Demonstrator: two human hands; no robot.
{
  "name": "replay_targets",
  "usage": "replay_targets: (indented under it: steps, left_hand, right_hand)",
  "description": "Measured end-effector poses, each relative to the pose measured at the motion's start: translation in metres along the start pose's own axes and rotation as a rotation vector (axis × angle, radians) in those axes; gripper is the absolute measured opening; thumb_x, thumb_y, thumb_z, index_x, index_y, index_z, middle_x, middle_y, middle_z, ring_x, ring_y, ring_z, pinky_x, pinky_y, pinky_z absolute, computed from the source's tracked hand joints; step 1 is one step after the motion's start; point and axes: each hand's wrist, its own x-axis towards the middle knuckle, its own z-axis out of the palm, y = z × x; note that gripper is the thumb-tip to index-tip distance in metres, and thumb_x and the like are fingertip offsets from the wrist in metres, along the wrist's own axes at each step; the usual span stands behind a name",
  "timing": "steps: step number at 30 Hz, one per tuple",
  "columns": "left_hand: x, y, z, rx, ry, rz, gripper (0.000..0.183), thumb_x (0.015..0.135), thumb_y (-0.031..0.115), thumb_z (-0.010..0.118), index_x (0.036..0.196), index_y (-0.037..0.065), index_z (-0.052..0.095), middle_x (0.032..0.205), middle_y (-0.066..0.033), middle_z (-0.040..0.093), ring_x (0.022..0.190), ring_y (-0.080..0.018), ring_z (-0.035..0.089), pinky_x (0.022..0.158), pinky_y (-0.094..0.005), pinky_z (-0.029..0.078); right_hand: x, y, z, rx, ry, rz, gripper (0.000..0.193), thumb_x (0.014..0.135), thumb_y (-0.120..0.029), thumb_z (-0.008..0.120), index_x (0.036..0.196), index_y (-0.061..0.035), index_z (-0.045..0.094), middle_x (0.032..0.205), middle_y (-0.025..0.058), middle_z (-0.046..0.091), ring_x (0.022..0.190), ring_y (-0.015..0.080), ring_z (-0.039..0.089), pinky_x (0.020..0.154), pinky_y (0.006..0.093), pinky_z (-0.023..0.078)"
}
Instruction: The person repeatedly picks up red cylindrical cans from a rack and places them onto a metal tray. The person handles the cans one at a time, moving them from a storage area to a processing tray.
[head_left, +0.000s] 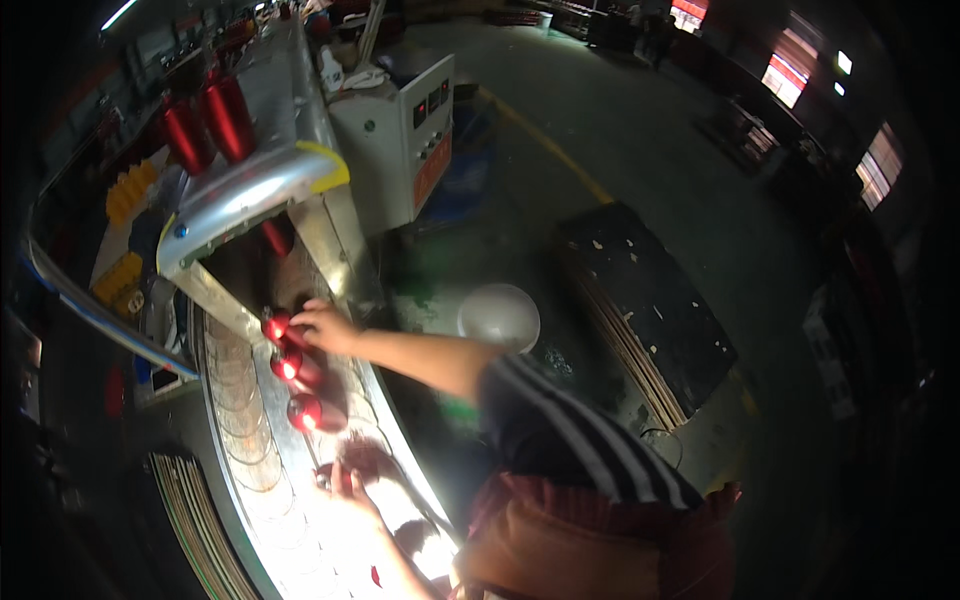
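Note:
My right hand [322, 325] reaches out along a curved, brightly lit metal machine bed [262, 470] and closes its fingers on a small glowing red thread spool [274, 326]. Two more red spools [286, 366] [303, 411] sit in a row just below it. My left hand [345, 492] lies lower on the bed, its fingertips against a dark red spool [364, 458]. Glare hides whether this hand grips it. My striped sleeve [570, 440] and a reddish apron [600, 550] fill the lower right.
A curved silver guard with a yellow edge [250, 190] arches over the bed, two tall red bobbins [210, 125] above it. A white control cabinet [400, 140] stands behind. A white dome [498, 317], a dark stacked pallet [650, 300] and a yellow line [550, 145] are on the concrete floor.

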Motion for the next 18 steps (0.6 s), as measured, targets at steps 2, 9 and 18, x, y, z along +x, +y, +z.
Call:
replay_targets:
  steps: [2,9,18]
  left_hand:
    - [-0.001,-0.011,0.001,0.071,0.058,0.107,0.05,0.072,0.008,0.083,0.12,0.017,0.072,0.146,-0.024,0.041,0.129,-0.0447,0.044,0.109,-0.049,0.038]
    - [-0.113,0.04,-0.119,-0.457,0.096,-0.033,0.03,0.088,-0.001,0.064,0.116,0.007,0.07,0.133,-0.0161,0.058,0.118,-0.0268,0.059,0.099,-0.0343,0.046]
    - [-0.493,0.083,-0.204,-0.971,0.143,-0.73,0.014,0.093,0.0,0.063,0.105,0.0,0.072,0.099,-0.0062,0.07,0.086,-0.0115,0.064,0.076,-0.0243,0.051]
  right_hand:
    - [-0.056,0.004,-0.029,-0.056,0.268,-0.182,0.036,0.078,-0.003,0.069,0.111,-0.0166,0.071,0.115,0.0102,0.059,0.112,0.0291,0.053,0.098,0.0404,0.045]
    - [-0.3,-0.045,-0.081,0.212,0.174,0.221,0.03,0.087,0.009,0.058,0.112,-0.0037,0.067,0.111,0.0057,0.054,0.085,0.0124,0.062,0.069,0.0234,0.053]
    - [-0.532,-0.078,-0.027,0.464,-0.456,0.291,0.025,0.086,0.009,0.057,0.106,-0.0011,0.068,0.107,0.0044,0.056,0.081,0.0107,0.062,0.07,0.0235,0.052]
